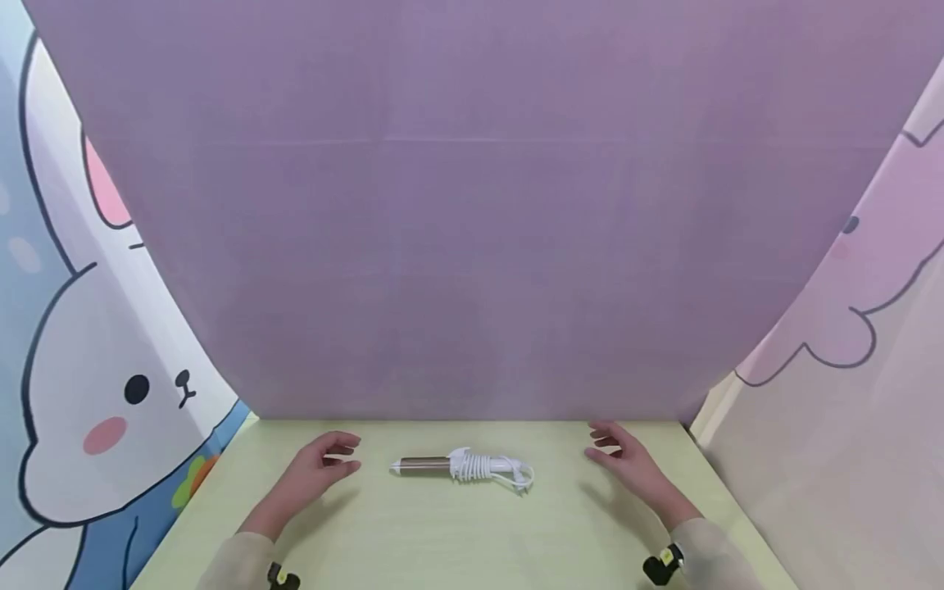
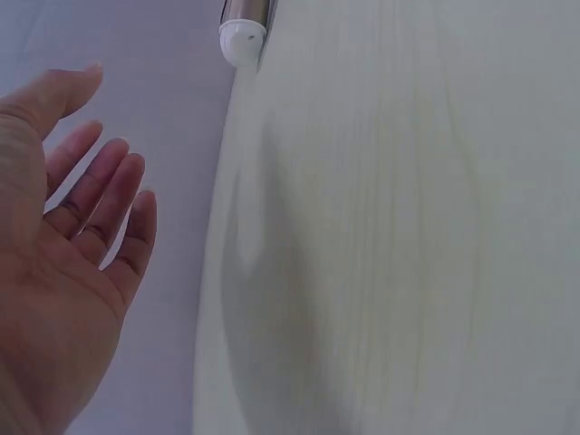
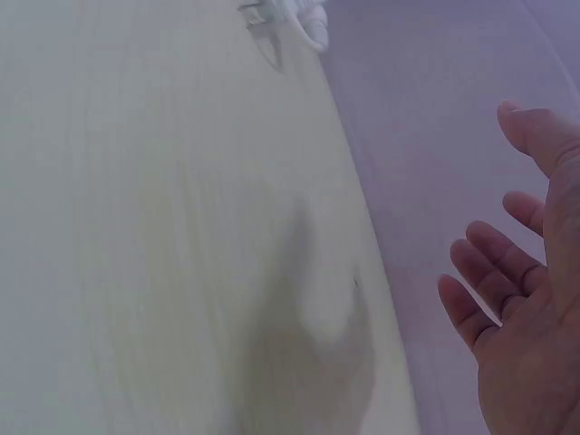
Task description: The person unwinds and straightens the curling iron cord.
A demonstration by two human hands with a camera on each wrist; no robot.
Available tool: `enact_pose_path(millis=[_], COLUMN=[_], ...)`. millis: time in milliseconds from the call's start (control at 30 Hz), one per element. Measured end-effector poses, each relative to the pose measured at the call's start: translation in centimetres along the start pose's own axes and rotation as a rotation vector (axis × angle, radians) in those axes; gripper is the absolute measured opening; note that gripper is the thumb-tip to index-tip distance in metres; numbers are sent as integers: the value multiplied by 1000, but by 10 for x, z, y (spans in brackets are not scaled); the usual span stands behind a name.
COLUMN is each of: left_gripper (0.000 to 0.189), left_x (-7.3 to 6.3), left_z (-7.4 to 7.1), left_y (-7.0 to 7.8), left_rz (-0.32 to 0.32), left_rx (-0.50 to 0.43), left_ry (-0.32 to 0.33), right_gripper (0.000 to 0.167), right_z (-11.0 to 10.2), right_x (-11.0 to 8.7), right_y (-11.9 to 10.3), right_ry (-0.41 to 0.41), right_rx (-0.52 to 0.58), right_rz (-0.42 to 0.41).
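A curling iron lies on the table between the two hands, its metal barrel pointing left. Its white cord is wound in several turns around the handle, and the plug end sits at the right. My left hand hovers over the table to the left of the barrel tip, fingers relaxed and holding nothing. On the other side, my right hand is held above the table, apart from the plug, with loosely bent fingers and nothing in them.
The pale yellow table ends at a purple cloth backdrop. A cartoon-printed curtain hangs on the left and a pink-and-cream one on the right. Each wrist wears a small black device.
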State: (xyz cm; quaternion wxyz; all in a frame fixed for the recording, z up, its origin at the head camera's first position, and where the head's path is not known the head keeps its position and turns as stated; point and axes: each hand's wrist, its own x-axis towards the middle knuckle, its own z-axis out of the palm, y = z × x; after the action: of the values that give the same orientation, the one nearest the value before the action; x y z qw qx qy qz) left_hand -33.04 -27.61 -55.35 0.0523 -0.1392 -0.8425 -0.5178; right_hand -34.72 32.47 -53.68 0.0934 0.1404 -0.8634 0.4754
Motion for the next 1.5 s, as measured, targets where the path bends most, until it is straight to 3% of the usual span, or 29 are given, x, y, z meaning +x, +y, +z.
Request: enact_pose_path(millis=[433,667,833,1167,1500], left_gripper=[44,44,44,46,44], left_x=[13,19,24,29,33], left_z=[30,47,55,67,71], left_y=[6,12,11,10,7], left_rz=[127,114,121,77,114], left_rx=[105,107,88,55,79], left_ry=[-106,-162,-167,-192,-240], right_gripper=[52,50,50,51,54], right_z=[33,53,64,85,99], right_x=[-10,-16,-17,-12,-6], right_y=[-9,-9,-9,-10,-9], right_ry=[-111,-144,-166,-202,-232], right_rx=[19,32,49,75,113], right_rz=[-64,-129,-156,-139,-50])
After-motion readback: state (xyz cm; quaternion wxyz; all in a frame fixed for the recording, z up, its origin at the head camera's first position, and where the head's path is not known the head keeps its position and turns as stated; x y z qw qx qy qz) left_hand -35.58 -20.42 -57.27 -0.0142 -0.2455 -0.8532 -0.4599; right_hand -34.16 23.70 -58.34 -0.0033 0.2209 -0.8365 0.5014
